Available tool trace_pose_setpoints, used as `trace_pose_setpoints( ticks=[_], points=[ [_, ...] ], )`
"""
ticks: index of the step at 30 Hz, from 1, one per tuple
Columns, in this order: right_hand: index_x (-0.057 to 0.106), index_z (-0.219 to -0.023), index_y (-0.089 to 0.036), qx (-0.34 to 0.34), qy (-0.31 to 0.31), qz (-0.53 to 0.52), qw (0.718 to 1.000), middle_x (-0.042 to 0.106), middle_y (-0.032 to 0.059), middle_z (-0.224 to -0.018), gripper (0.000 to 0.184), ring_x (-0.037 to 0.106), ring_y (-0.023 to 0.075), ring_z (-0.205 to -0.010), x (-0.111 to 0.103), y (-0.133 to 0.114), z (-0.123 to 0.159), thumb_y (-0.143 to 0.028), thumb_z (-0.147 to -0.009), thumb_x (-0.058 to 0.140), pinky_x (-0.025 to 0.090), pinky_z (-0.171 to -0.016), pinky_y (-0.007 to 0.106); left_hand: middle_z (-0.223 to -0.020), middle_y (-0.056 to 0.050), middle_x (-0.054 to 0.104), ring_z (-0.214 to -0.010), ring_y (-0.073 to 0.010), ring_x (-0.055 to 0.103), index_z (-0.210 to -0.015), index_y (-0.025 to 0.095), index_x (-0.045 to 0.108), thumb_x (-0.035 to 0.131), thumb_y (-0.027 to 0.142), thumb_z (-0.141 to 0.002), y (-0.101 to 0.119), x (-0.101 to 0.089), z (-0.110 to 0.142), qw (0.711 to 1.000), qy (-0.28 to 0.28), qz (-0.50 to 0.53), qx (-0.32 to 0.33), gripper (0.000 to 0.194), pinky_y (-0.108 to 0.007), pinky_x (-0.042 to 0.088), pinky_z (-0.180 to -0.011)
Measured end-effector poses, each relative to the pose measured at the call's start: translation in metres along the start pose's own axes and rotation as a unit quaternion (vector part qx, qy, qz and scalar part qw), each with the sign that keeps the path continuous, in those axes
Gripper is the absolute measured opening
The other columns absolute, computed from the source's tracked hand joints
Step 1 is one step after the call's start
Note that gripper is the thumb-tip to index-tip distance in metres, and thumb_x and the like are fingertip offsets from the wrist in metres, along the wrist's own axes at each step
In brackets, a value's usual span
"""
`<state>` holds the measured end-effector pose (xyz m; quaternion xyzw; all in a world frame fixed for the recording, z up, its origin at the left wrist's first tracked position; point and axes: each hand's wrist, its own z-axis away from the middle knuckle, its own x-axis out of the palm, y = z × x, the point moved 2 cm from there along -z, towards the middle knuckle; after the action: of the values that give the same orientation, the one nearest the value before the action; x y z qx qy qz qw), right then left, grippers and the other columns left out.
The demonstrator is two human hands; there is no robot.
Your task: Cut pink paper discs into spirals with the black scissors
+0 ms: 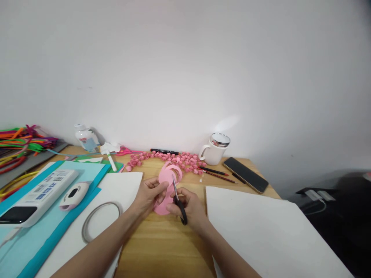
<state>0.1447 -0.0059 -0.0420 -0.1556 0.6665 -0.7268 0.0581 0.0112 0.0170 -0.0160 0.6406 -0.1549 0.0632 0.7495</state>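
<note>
Between the fingers of my left hand (152,193) is a pink paper piece (164,178), with a curved strip partly cut from its upper edge. My right hand (188,206) grips black-handled scissors (181,210). Their blades point up and lie against the paper's right side. More pink paper (162,208) shows below my hands, near the tabletop; whether it joins the held piece I cannot tell. Behind my hands, many small pink rolled paper buds (188,161) are spread along the wall side of the table.
A white mug (215,150), a phone (245,174) and pencils (216,171) stand or lie at the back right. White sheets (261,224) flank my hands. On the left are a power bank (40,195), a grey ring (87,222), a white bottle (87,138) and colourful pipe cleaners (23,141).
</note>
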Motion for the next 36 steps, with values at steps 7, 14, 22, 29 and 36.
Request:
trace_pose_setpoints(
  ticks=[7, 14, 22, 29, 36],
  points=[
    [0.053, -0.081, -0.017, -0.008, 0.011, -0.009, 1.000, 0.053, -0.0053, -0.057, 0.042, 0.044, 0.0071, -0.047, -0.0015, -0.0048, -0.0010, -0.030, -0.050, 0.078, 0.035, -0.046, 0.019, -0.030, 0.006, 0.045, -0.024, -0.0018, 0.030, -0.049, 0.014, 0.048, 0.069, 0.031, -0.063, 0.0000, 0.0028, 0.0017, 1.000, 0.001, -0.006, -0.012, 0.031, -0.015, 0.016, -0.029],
    [0.051, -0.079, -0.017, -0.003, 0.012, -0.017, 1.000, 0.051, -0.0065, -0.054, 0.039, 0.041, 0.0056, -0.043, -0.0004, -0.0034, -0.0005, -0.033, -0.053, 0.077, 0.032, -0.042, 0.018, -0.031, 0.006, 0.045, -0.025, -0.0014, 0.031, -0.049, 0.014, 0.048, 0.070, 0.031, -0.062, -0.0008, 0.0025, 0.0004, 1.000, -0.005, 0.002, -0.009, 0.031, -0.015, 0.017, -0.030],
    [0.051, -0.075, -0.016, 0.005, 0.017, 0.008, 1.000, 0.049, -0.0076, -0.047, 0.038, 0.042, 0.0059, -0.037, -0.0007, -0.0072, 0.0008, -0.038, -0.054, 0.075, 0.032, -0.037, 0.016, -0.033, 0.006, 0.046, -0.026, -0.0015, 0.032, -0.050, 0.014, 0.047, 0.069, 0.030, -0.063, -0.0007, 0.0004, -0.0001, 1.000, 0.002, 0.013, -0.006, 0.031, -0.015, 0.019, -0.031],
    [0.050, -0.076, -0.016, 0.019, 0.014, 0.009, 1.000, 0.049, -0.0079, -0.044, 0.039, 0.041, 0.0059, -0.035, -0.0012, -0.0026, 0.0004, -0.039, -0.055, 0.075, 0.029, -0.035, 0.016, -0.044, 0.004, 0.055, -0.026, -0.0024, 0.037, -0.057, 0.014, 0.050, 0.068, 0.031, -0.064, 0.0020, 0.0014, -0.0006, 0.999, 0.003, 0.035, 0.006, 0.026, -0.015, 0.022, -0.027],
    [0.050, -0.076, -0.017, 0.018, 0.005, 0.001, 1.000, 0.049, -0.0081, -0.047, 0.040, 0.043, 0.0063, -0.037, 0.0011, -0.0010, 0.0004, -0.039, -0.054, 0.075, 0.031, -0.037, 0.017, -0.038, 0.005, 0.050, -0.026, -0.0031, 0.036, -0.057, 0.014, 0.052, 0.070, 0.031, -0.062, 0.0041, 0.0028, 0.0002, 1.000, 0.012, 0.016, -0.003, 0.025, -0.016, 0.023, -0.027]
  ],
)
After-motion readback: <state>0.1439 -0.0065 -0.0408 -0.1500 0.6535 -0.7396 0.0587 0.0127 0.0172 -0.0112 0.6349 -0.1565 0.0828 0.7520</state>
